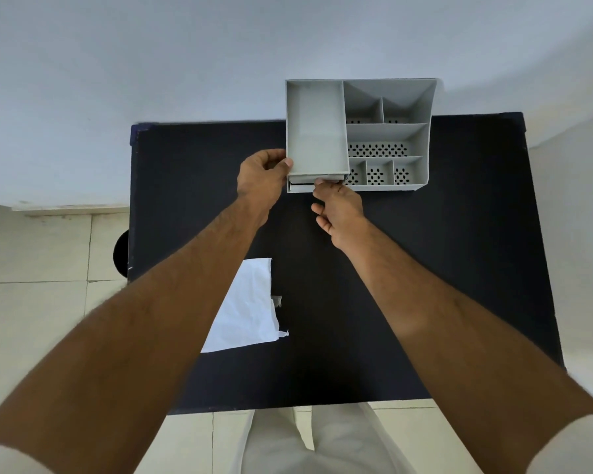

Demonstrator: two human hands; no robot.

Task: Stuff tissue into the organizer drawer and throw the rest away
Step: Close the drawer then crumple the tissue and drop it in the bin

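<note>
A grey plastic organizer (421, 131) stands at the far side of the dark table (425, 268). Its left part has a tall open box on top and a small drawer (300, 187) at the bottom front, pulled out a little. My left hand (262, 177) grips the organizer's left front corner, thumb on the wall. My right hand (339, 208) has its fingertips on the drawer's front edge. A flat white tissue sheet (245, 313) lies on the table near me, partly hidden under my left forearm.
A small torn tissue scrap (276, 300) lies beside the sheet. A round black bin (121, 253) shows on the tiled floor at the table's left edge. The organizer's right side holds several perforated compartments. A pale wall runs behind the table.
</note>
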